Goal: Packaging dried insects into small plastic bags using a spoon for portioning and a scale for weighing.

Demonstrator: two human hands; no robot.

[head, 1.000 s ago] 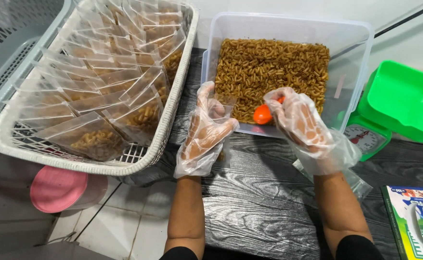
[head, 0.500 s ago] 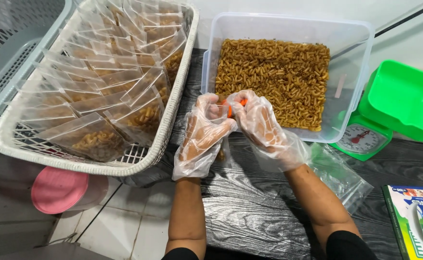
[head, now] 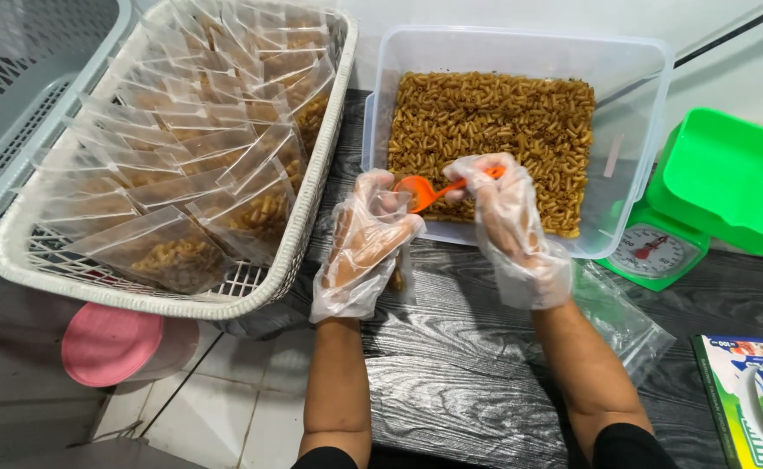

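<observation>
Open dark wood-grain table (head: 451,382) near the forearms. Hemmed left by white plastic lattice basket (head: 299,230), ahead by clear plastic tub (head: 650,165), right by green kitchen scale (head: 659,252) and crumpled clear bags (head: 620,317).

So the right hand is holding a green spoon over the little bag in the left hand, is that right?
Not quite: the spoon is orange, not green, as the head view shows. The right hand does hold it over the small clear bag in the left hand.
</observation>
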